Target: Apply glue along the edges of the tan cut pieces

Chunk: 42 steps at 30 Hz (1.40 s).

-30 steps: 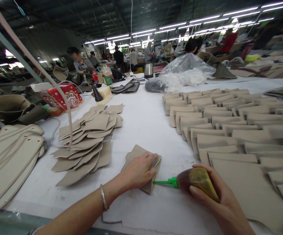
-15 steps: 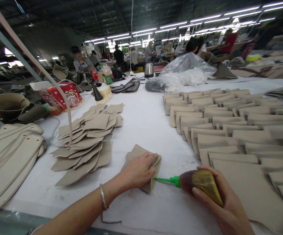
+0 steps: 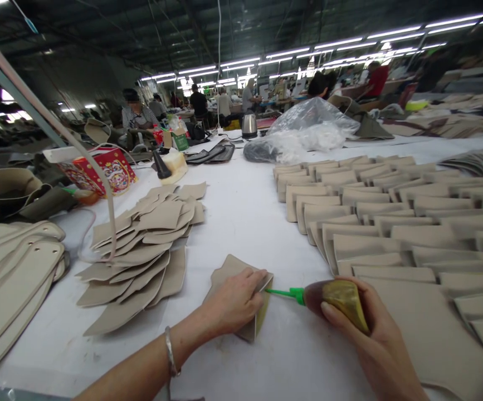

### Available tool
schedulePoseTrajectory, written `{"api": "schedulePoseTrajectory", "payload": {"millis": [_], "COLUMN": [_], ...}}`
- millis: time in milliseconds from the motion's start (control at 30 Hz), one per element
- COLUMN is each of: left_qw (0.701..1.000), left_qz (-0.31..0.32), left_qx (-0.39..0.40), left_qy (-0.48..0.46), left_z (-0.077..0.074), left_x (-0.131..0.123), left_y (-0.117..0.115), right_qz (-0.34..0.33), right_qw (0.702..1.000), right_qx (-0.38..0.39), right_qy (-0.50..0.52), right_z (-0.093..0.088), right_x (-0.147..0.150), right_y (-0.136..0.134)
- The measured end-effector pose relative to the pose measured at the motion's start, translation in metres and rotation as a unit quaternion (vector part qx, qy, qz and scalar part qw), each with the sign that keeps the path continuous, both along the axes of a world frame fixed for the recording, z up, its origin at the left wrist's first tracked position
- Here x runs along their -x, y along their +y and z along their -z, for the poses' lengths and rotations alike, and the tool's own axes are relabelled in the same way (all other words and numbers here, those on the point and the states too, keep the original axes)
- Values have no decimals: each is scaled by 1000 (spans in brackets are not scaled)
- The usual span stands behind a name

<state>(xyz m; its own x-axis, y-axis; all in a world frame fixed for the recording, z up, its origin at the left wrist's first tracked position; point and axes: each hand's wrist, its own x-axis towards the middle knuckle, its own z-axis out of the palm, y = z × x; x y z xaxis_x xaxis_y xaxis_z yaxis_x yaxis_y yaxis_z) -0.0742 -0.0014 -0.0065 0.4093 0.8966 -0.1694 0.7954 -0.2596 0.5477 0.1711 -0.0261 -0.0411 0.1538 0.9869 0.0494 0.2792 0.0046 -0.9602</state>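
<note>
My left hand (image 3: 237, 301), with a bangle at the wrist, holds a beige leather-like piece (image 3: 228, 268) down on the white tabletop, its fingers bent over the piece's right edge. Along that edge a yellowish strip shows. In my right hand (image 3: 377, 323) is a squeeze bottle (image 3: 337, 301) of yellow-brown liquid, probably glue, tilted nearly flat. Its thin green nozzle points left, and the tip meets the strip close to my left fingertips. Left of my hands lies a loose pile of similar pieces (image 3: 160, 239). To the right, several rows of folded pieces (image 3: 362, 245) overlap one another.
Long beige straps with metal holes (image 3: 19, 295) lie at the far left. A pinkish hose (image 3: 110, 223) hangs down over the pile. Farther back are a red patterned box (image 3: 107, 170), a kettle (image 3: 249, 125) and clear plastic bags (image 3: 308, 128). People work in the background.
The nozzle tip has moved up along the strip, toward the piece's upper right corner, as my right hand shifts slightly left. My left hand keeps its hold; the whole view has shifted a little.
</note>
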Motion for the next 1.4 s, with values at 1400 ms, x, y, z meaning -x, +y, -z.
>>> {"api": "schedulePoseTrajectory", "payload": {"millis": [1400], "left_qw": [988], "left_qz": [-147], "left_qx": [-36], "left_qy": [-10], "left_z": [1], "left_x": [11], "left_y": [1], "right_qz": [81], "right_qw": [914], "right_qx": [-2], "right_qy": [397], "right_z": [-46], "right_x": [-42], "right_y": [-9]}}
